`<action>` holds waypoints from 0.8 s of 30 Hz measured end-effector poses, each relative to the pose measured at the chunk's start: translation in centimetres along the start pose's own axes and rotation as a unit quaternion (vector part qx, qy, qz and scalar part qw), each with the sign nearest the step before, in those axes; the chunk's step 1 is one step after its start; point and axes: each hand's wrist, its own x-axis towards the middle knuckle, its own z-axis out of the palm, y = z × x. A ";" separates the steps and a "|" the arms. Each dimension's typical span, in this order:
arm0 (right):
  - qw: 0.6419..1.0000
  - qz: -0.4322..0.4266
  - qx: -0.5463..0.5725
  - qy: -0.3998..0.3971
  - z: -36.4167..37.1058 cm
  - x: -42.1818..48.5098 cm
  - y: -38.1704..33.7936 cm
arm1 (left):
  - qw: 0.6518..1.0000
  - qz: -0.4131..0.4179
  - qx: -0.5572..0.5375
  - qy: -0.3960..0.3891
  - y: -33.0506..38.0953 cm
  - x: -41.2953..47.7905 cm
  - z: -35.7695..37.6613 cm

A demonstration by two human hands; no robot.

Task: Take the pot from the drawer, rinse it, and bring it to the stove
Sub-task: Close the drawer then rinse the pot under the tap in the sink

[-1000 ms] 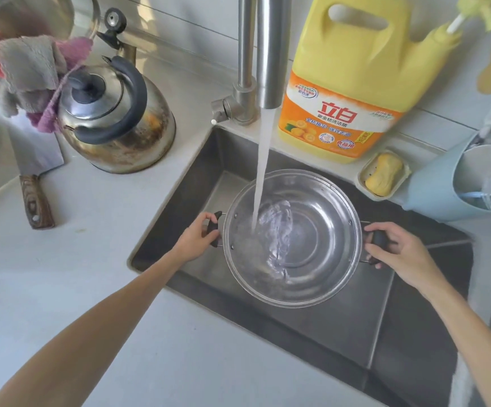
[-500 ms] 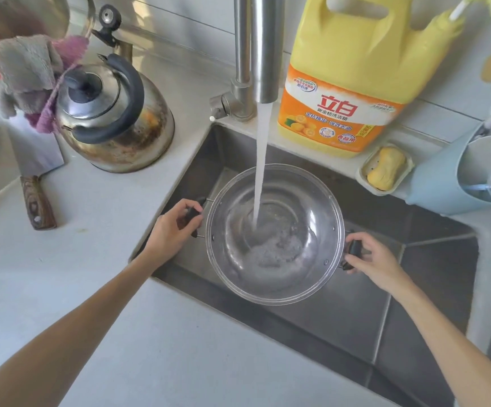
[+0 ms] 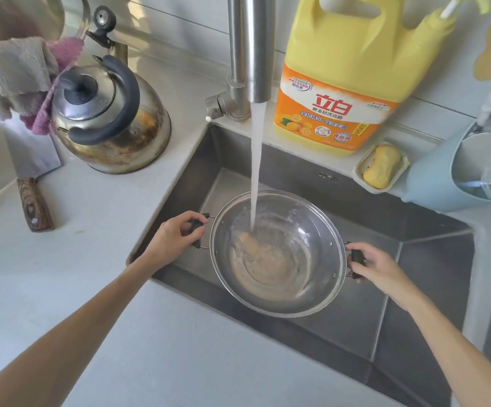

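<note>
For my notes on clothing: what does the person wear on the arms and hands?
Nothing that shows. The left hand and right hand have no gloves, rings or watch, and both forearms are bare, with no sleeve up to the picture's edge.

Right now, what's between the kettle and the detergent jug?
In the head view, the faucet, with its water stream, stands between the kettle and jug.

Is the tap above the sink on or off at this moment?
On. A white stream of water runs from the tap into the pot, where water is pooling.
</note>
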 end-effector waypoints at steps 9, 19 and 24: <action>0.999 -0.038 0.012 0.026 -1.4 0.2 -1.9 | 0.992 -0.069 0.025 -0.104 -1.6 0.6 0.9; 0.992 -0.111 -0.012 0.058 -1.5 -0.4 -3.1 | 0.998 -0.001 0.052 -0.021 -1.0 0.7 1.6; 0.991 -0.114 -0.019 0.065 -0.8 -0.1 -2.6 | 0.996 0.048 0.065 0.024 -0.4 0.6 0.5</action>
